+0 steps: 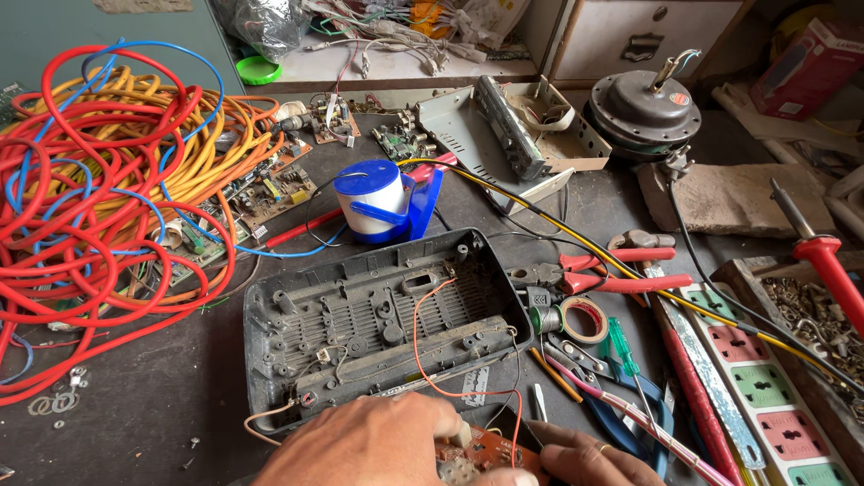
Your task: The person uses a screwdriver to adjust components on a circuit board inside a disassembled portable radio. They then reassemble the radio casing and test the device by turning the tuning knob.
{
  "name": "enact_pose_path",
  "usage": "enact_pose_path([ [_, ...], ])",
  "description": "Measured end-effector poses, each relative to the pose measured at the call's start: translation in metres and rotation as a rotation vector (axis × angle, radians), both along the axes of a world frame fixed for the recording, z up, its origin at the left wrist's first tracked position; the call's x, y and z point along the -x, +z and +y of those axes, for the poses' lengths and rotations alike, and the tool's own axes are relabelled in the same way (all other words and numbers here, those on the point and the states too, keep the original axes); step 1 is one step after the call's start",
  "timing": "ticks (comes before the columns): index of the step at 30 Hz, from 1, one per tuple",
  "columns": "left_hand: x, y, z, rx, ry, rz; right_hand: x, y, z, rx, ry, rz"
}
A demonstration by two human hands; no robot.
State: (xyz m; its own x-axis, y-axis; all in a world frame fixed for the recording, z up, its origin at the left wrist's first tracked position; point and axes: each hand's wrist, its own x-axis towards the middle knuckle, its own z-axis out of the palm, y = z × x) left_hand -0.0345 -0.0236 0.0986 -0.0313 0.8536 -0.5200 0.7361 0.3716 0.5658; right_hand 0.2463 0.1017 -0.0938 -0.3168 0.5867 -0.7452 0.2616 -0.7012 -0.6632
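My left hand [373, 445] sits at the bottom edge, wrist cut off, fingers curled down onto a small orange board [481, 453]; its fingertips are hidden, so I can't tell how firm the grip is. My right hand [576, 459] comes in from the lower right, mostly out of frame, fingers laid along the board's right side, ring showing; grasp not clear either. The board is mostly covered by my hands, just below the grey case [382, 319], which lies open with its inside up. A thin orange wire [417, 333] loops from the case down to the board. Right of the case: tape roll [583, 319], red pliers [621, 270], green screwdriver [623, 346]. The power strip [765, 387] runs off the bottom right. A red and orange cable heap [99, 180] is cut off at the left.
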Motion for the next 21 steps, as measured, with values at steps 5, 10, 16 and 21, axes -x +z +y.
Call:
enact_pose_path([
  [5,0.001,-0.029,0.004,0.119,0.009,0.0,-0.001,-0.01,0.0,-0.229,0.2,-0.037],
  [10,-0.006,-0.053,-0.002,0.14,-0.045,0.144,0.004,-0.006,-0.005,-0.276,0.227,-0.091],
  [16,-0.045,-0.132,-0.012,-0.088,0.098,0.386,0.01,0.0,-0.004,-0.277,0.222,-0.127],
  [21,-0.057,-0.187,-0.01,-0.262,0.128,0.38,0.008,0.004,-0.01,-0.274,0.236,-0.168],
])
